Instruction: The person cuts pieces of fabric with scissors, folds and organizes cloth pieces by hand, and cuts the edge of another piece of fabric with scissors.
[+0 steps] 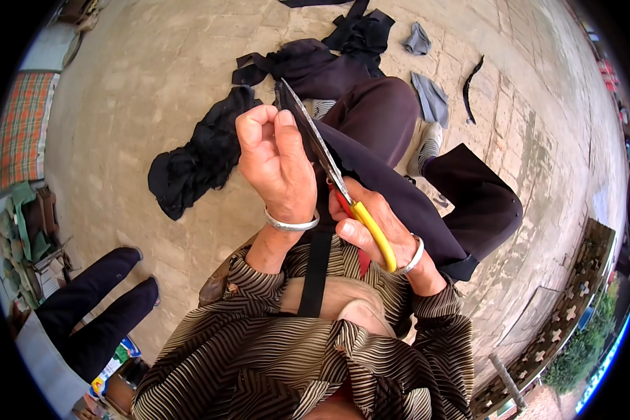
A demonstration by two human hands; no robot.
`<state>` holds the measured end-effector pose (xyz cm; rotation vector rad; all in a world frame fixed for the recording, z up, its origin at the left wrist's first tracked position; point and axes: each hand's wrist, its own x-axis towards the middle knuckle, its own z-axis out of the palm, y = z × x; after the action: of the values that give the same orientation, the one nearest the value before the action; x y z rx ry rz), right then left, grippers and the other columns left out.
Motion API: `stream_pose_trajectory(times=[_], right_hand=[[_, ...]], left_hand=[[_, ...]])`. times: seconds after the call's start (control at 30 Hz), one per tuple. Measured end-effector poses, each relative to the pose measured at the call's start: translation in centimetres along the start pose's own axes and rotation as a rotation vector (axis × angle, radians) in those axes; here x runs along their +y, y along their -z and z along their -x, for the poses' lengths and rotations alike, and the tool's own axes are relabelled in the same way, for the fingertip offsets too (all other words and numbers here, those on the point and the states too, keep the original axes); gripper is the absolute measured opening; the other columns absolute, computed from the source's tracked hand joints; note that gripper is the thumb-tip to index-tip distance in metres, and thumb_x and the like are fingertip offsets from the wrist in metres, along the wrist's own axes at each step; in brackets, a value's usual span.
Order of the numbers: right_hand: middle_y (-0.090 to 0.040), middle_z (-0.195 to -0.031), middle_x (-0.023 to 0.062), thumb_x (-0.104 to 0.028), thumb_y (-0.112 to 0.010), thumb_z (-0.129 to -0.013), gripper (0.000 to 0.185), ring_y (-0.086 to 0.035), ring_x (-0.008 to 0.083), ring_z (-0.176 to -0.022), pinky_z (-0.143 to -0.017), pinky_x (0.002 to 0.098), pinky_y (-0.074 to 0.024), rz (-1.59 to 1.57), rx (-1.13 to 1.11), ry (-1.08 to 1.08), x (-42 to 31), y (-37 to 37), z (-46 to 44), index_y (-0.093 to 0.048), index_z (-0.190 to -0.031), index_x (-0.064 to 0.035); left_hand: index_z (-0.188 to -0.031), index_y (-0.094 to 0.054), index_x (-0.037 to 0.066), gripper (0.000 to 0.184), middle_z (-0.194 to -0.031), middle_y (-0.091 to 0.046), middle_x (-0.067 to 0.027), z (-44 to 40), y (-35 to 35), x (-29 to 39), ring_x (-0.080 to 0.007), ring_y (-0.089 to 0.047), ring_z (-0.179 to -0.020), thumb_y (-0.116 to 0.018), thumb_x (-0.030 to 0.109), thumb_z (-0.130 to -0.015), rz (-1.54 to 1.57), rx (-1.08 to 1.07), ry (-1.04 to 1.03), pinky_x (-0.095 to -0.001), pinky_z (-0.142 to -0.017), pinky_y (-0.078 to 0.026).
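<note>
My right hand (378, 217) is wrapped round the yellow and red handles of a pair of scissors (318, 143), whose long blades point up and to the left. My left hand (276, 154) pinches the edge of dark cloth (284, 98) beside the blade tips, thumb against curled fingers. The dark cloth runs down behind the blades over my lap, and where it ends against my dark trousers I cannot tell. A silver bangle is on each wrist. Crumpled black cloth (206, 154) lies on the ground left of my left hand.
More dark cloth pieces (311, 66) lie beyond my knees. Grey scraps (432, 99) and a thin black strip (471, 91) are on the paved ground at the right. Another person's dark-clad legs (105, 308) show at lower left, near a plaid cloth (24, 126).
</note>
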<state>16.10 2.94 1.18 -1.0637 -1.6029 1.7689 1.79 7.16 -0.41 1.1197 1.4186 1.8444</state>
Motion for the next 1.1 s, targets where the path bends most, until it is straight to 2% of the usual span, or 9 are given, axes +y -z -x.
stream_pose_trajectory(times=[0.13,0.23,0.27,0.33,0.47,0.53,0.63,0.8,1.1], right_hand=[[-0.045,-0.072,0.0050,-0.067,-0.051,-0.087,0.067,-0.042,0.0153,-0.065,-0.061,0.0292,-0.0381,0.029,0.048,-0.032,-0.07,-0.48,-0.09,-0.048,-0.089,0.0000],[-0.046,-0.071,0.0058,-0.068,-0.051,-0.086,0.068,-0.043,0.0160,-0.064,-0.060,0.0301,-0.0389,0.052,0.068,-0.022,-0.09,-0.63,-0.22,-0.048,-0.088,0.0000],[-0.046,-0.071,0.0058,-0.068,-0.051,-0.086,0.068,-0.043,0.0160,-0.064,-0.060,0.0301,-0.0389,0.051,0.068,-0.022,0.02,-0.66,-0.27,-0.048,-0.088,0.0000],[-0.049,-0.065,0.0172,-0.060,-0.063,-0.085,0.067,-0.048,0.0251,-0.056,-0.055,0.0384,-0.0429,0.077,0.075,0.005,0.42,-0.75,-0.44,-0.046,-0.088,0.0052],[-0.047,-0.064,0.0177,-0.060,-0.062,-0.085,0.068,-0.049,0.0257,-0.056,-0.055,0.0395,-0.0422,0.108,0.086,0.004,0.68,-1.04,-0.68,-0.046,-0.088,0.0057],[-0.045,-0.071,0.0055,-0.071,-0.052,-0.083,0.072,-0.042,0.0153,-0.064,-0.060,0.0300,-0.0388,0.092,0.073,-0.047,0.45,-1.04,-0.62,-0.048,-0.089,0.0004],[-0.050,-0.069,0.0147,-0.061,-0.064,-0.083,0.067,-0.050,0.0236,-0.060,-0.058,0.0363,-0.0441,0.008,0.062,0.044,0.27,-0.94,-0.71,-0.047,-0.090,0.0038],[-0.052,-0.071,0.0119,-0.060,-0.064,-0.083,0.065,-0.051,0.0217,-0.061,-0.058,0.0347,-0.0448,-0.045,0.003,0.042,0.58,-0.50,-0.42,-0.048,-0.091,0.0021],[-0.050,-0.065,0.0111,-0.064,-0.060,-0.085,0.067,-0.050,0.0216,-0.058,-0.056,0.0358,-0.0444,0.011,0.057,0.044,-0.11,-0.93,-0.70,-0.048,-0.085,0.0018]], left_hand=[[-0.103,-0.050,0.000,0.009,-0.076,-0.054,0.0021,0.12,0.14,-0.03,-0.0007,-0.043,-0.063,-0.053,0.007,-0.098,-0.082,-0.024,0.021,-0.0153,-0.056,-0.035],[-0.103,-0.051,-0.001,0.009,-0.074,-0.053,0.0030,0.03,-0.03,0.02,-0.0006,-0.042,-0.064,-0.053,0.007,-0.098,-0.104,-0.033,-0.079,-0.0154,-0.056,-0.034],[-0.103,-0.051,-0.001,0.010,-0.074,-0.053,0.0030,0.01,-0.01,0.01,-0.0007,-0.042,-0.064,-0.053,0.007,-0.098,-0.094,-0.018,-0.090,-0.0156,-0.056,-0.034],[-0.103,-0.051,-0.002,0.010,-0.073,-0.053,0.0030,-0.08,-0.07,0.04,-0.0007,-0.042,-0.065,-0.053,0.007,-0.098,-0.087,-0.003,-0.100,-0.0157,-0.056,-0.034],[-0.104,-0.051,-0.002,0.010,-0.072,-0.054,0.0025,-0.15,-0.16,-0.05,-0.0008,-0.043,-0.064,-0.053,0.006,-0.098,-0.073,0.020,-0.099,-0.0161,-0.056,-0.035],[-0.105,-0.051,-0.002,0.011,-0.072,-0.055,0.0019,-0.08,-0.18,-0.25,-0.0008,-0.043,-0.064,-0.053,0.006,-0.098,-0.079,0.017,-0.105,-0.0161,-0.056,-0.035],[-0.106,-0.050,-0.002,0.012,-0.070,-0.057,0.0006,-0.08,-0.27,-0.42,-0.0008,-0.043,-0.060,-0.053,0.006,-0.098,-0.026,0.027,-0.111,-0.0162,-0.054,-0.034],[-0.105,-0.050,-0.002,0.012,-0.063,-0.057,0.0005,-0.01,-0.09,-0.17,-0.0016,-0.042,-0.051,-0.054,0.007,-0.098,0.006,0.024,-0.077,-0.0179,-0.045,-0.031],[-0.103,-0.051,-0.002,0.012,-0.059,-0.055,0.0004,0.10,-0.16,-0.10,-0.0018,-0.043,-0.051,-0.055,0.007,-0.097,-0.052,0.047,-0.145,-0.0180,-0.045,-0.032]])
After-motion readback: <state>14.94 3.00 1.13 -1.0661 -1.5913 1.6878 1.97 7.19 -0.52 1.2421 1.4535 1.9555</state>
